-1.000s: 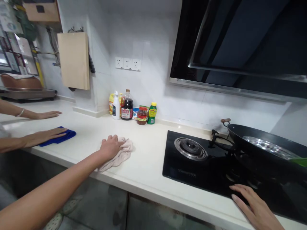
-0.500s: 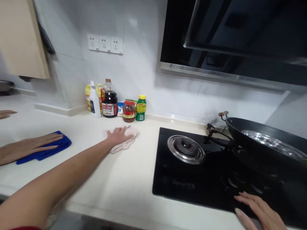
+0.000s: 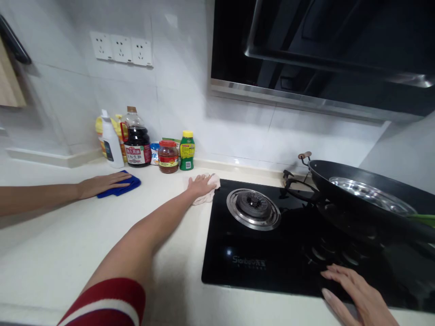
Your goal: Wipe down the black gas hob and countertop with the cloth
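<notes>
My left hand [image 3: 200,185] presses down on a pale pink cloth [image 3: 213,181], its fingers gripping the bunched fabric. Cloth and hand are on the white counter [image 3: 170,253], against the left back corner of the black glass cooktop [image 3: 234,244]. My right hand [image 3: 356,292] is by the cooktop's front edge, fingers apart and holding nothing. Farther left, another person's hand [image 3: 103,183] lies flat on a blue cloth [image 3: 117,190], close to the bottles.
Along the wall stand a white spray bottle [image 3: 112,145], a soy sauce bottle [image 3: 137,151], a red-lidded jar [image 3: 168,159] and a green bottle [image 3: 186,156]. A wok [image 3: 316,174] with a metal dish [image 3: 370,194] sits right of the bare burner [image 3: 253,210]. A range hood [image 3: 306,102] hangs above.
My left hand has slid the pink cloth rightward to the cooktop corner. The other person's hand has pushed the blue cloth toward the bottles. The view has shifted right; my right hand stays by the cooktop's front edge.
</notes>
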`<state>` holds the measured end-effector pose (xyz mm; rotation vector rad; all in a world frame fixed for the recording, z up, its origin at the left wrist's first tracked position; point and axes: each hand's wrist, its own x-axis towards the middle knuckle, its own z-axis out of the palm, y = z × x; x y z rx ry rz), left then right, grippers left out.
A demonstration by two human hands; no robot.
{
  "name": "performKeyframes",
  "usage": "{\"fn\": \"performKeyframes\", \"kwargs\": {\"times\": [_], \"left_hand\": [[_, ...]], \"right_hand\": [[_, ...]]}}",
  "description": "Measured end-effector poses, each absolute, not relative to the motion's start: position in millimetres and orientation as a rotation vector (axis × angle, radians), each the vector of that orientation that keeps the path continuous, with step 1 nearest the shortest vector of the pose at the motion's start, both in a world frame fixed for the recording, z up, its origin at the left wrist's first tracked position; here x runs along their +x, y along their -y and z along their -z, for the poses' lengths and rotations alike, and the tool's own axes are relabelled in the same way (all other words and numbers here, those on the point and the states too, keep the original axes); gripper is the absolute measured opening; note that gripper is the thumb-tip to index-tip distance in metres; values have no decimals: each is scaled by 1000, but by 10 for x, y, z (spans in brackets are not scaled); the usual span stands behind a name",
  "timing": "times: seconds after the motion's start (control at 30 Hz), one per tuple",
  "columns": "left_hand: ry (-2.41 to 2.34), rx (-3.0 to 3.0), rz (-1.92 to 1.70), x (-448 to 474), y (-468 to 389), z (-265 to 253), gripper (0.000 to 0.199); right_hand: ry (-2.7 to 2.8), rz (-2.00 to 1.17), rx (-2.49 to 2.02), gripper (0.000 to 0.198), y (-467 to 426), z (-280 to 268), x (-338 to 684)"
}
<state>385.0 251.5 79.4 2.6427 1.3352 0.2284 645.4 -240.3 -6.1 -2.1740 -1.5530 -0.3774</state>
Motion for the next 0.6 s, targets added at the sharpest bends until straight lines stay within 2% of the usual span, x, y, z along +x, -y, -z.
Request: {"fn": "performKeyframes", "kwargs": {"times": [0.27, 0.6], "left_hand": [[-1215, 2677, -176, 3337, -1583, -816, 77], [-971, 2703, -113, 2227, -150, -815, 76]], "right_hand": [[1565, 328, -2127, 41, 2315, 7, 6403], [1556, 343, -2079, 43, 2311, -65, 6197]]}}
